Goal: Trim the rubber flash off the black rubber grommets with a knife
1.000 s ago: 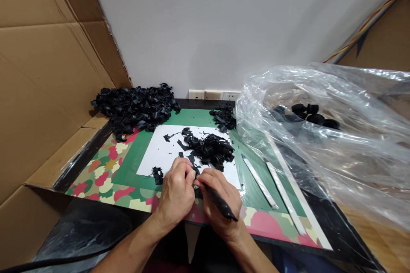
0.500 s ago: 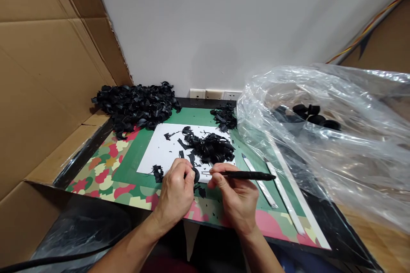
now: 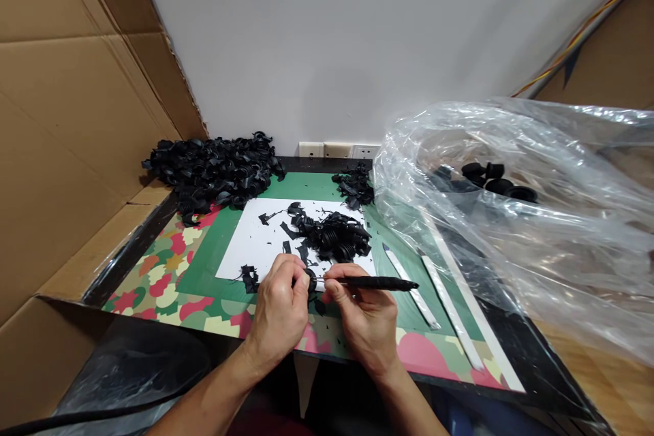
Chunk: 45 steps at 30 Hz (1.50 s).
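Observation:
My left hand (image 3: 282,300) is closed around a small round black rubber part (image 3: 311,278), most of it hidden by the fingers. In my right hand (image 3: 365,313) is a thin tool with a black-wrapped handle (image 3: 381,283), gripped like a pen. Its slim metal tip points left and reaches the black part; whether it goes inside, I cannot tell. Just beyond both hands, a heap of black rubber pieces (image 3: 340,238) lies on a white sheet (image 3: 232,255). Black scraps (image 3: 249,278) lie left of my left hand.
A big pile of black rubber pieces (image 3: 214,170) stands at the back left beside cardboard (image 3: 92,116). Another small heap (image 3: 355,185) is at the back. Two white-wrapped blades (image 3: 411,286) (image 3: 452,313) lie at right. A clear plastic bag (image 3: 562,238) holds black cups (image 3: 501,185).
My right hand has moved left, bringing the tool's tip up to the black part. My left hand stays nearly in place, and the view has shifted slightly.

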Each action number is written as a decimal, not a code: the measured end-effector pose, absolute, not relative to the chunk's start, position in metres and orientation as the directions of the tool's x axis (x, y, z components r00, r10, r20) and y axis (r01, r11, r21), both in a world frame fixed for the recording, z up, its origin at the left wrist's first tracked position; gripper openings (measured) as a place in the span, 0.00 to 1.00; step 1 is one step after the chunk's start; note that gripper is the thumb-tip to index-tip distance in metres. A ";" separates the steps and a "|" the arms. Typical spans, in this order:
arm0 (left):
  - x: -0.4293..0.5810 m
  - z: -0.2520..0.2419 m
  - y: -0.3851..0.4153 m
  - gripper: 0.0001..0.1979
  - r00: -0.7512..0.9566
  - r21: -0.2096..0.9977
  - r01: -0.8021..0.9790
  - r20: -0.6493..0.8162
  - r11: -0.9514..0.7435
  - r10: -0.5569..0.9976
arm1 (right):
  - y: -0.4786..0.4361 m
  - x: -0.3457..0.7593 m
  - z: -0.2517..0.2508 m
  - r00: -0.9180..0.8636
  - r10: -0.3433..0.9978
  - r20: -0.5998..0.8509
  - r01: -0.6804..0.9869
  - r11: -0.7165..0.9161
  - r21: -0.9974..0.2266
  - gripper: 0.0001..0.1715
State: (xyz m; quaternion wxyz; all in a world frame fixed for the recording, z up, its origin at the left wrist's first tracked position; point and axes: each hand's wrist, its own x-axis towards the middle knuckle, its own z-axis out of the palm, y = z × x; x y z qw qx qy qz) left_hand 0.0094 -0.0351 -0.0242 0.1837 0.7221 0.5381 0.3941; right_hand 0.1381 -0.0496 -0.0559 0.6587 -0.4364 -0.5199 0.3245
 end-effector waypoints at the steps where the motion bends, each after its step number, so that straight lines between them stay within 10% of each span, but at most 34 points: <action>1: 0.010 -0.024 -0.035 0.10 0.111 0.690 0.631 0.374 -0.356 0.921 | -0.050 0.138 -0.055 0.242 0.871 0.427 0.035 0.432 -0.901 0.01; 6: 0.012 -0.023 -0.036 0.10 0.114 0.694 0.619 0.384 -0.368 0.916 | -0.049 0.139 -0.051 0.227 0.851 0.474 0.028 0.481 -0.876 0.02; 16: 0.010 -0.018 -0.034 0.10 0.131 0.686 0.584 0.447 -0.433 0.885 | -0.038 0.145 -0.047 -0.030 0.985 -0.168 -0.662 -0.145 -0.736 0.23; 45: 0.009 -0.024 -0.034 0.09 0.082 0.705 0.606 0.407 -0.370 0.910 | -0.046 0.134 -0.049 0.257 0.946 0.198 -0.118 0.234 -0.965 0.09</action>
